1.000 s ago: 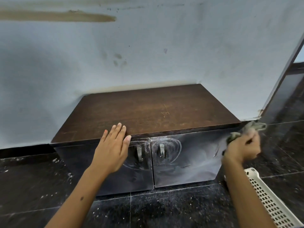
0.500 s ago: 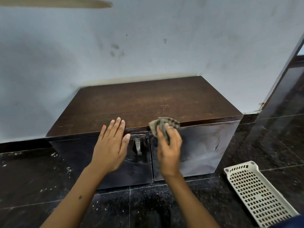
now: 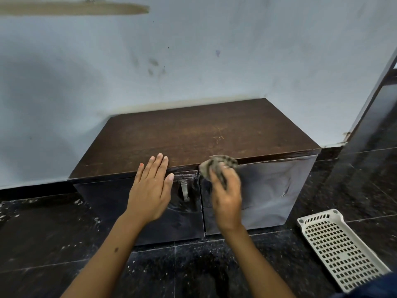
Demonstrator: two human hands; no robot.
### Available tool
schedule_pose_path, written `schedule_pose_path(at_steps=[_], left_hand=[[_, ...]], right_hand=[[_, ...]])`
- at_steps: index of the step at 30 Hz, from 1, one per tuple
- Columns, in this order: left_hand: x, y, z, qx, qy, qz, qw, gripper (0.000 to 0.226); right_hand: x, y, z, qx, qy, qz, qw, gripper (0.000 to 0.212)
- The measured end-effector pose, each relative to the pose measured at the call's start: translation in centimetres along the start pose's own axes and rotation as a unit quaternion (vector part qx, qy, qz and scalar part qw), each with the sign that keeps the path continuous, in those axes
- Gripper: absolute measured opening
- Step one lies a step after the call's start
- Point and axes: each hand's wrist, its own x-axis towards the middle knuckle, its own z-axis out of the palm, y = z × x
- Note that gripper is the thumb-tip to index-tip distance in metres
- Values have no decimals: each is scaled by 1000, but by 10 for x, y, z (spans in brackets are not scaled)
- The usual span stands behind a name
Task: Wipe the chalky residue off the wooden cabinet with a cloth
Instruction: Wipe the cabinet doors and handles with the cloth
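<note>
In front of me stands the low dark-brown wooden cabinet [image 3: 193, 134], pushed back against the pale blue-grey wall [image 3: 193, 50] on a black speckled tile floor [image 3: 53, 233], so I look down on its top and its two front doors. The right-hand door [image 3: 275, 188] is hazed all over with a grey-white chalky film [image 3: 268, 179] marked by curved smears, and I judge most of the wiping is yet to be done there; the left door shows fainter swirls around its small upright metal handle [image 3: 184, 191]. Off to the right, well apart from the cabinet, a white perforated plastic tray [image 3: 337, 250] lies on the floor, out of my way. My left hand [image 3: 150, 190] is spread flat and open, holding nothing, its fingertips [image 3: 159, 158] resting on the cabinet's front top edge, I think to brace myself and keep the cabinet from shifting as I rub. My right hand [image 3: 225, 194] is curled closed around the small crumpled grey patterned cloth [image 3: 217, 164], which bunches out above my fingers [image 3: 214, 177] and presses against the upper left corner of the right door, just beneath the top edge and close beside my left hand. From here the chalky film stretches away to the right and below the cloth.
</note>
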Motion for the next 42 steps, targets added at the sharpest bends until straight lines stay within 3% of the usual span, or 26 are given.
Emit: schedule_pose_path(at_steps=[2,4,7,8,10,12,14,17,18,21,24,26,28,31,33,36,39,42], left_hand=[[0,0,0,7,1,-4,1000,67],[0,0,-1,11,4,-1,1000,66],[0,0,0,13,10,4,1000,66],[-1,0,1,13,17,5,1000,65],[-1,1,5,13,34,5,999,66],[-2,4,8,8,53,-1,999,72],[-2,8,10,11,70,-10,997,73],[-3,13,12,34,78,-19,996,69],[-4,13,12,43,78,-16,996,68],[-5,11,13,59,73,-7,996,67],[-4,12,13,60,75,-11,995,68],[-4,14,14,61,78,-16,995,69],[-3,17,16,59,82,-25,995,69],[-3,22,17,57,90,-38,994,68],[-4,21,17,62,88,-33,994,68],[-4,18,16,66,82,-24,994,69],[-4,18,15,68,79,-25,994,70],[-4,19,18,75,84,-27,993,69]], right_hand=[[-5,-2,2,-45,-46,-67,996,36],[1,12,-9,-32,-47,-45,997,34],[19,30,-42,-92,66,7,994,27],[23,36,-54,-49,98,80,991,29],[30,43,-60,-56,138,111,983,32],[28,35,-46,-36,124,116,985,34],[15,13,-26,-25,83,46,995,30],[-2,-11,-9,-4,-50,-25,998,43],[-2,-7,-10,-27,-54,-47,997,44],[13,22,-36,-64,17,-48,997,27],[29,49,-63,-99,116,69,986,32],[33,53,-62,-76,137,84,984,34],[28,43,-47,-60,135,67,987,35],[11,21,-27,-25,71,-18,997,32],[5,22,-26,-90,48,-76,992,30],[15,41,-44,-87,26,-11,996,30],[36,64,-76,-106,136,85,981,31],[53,77,-91,-95,193,111,970,32]])
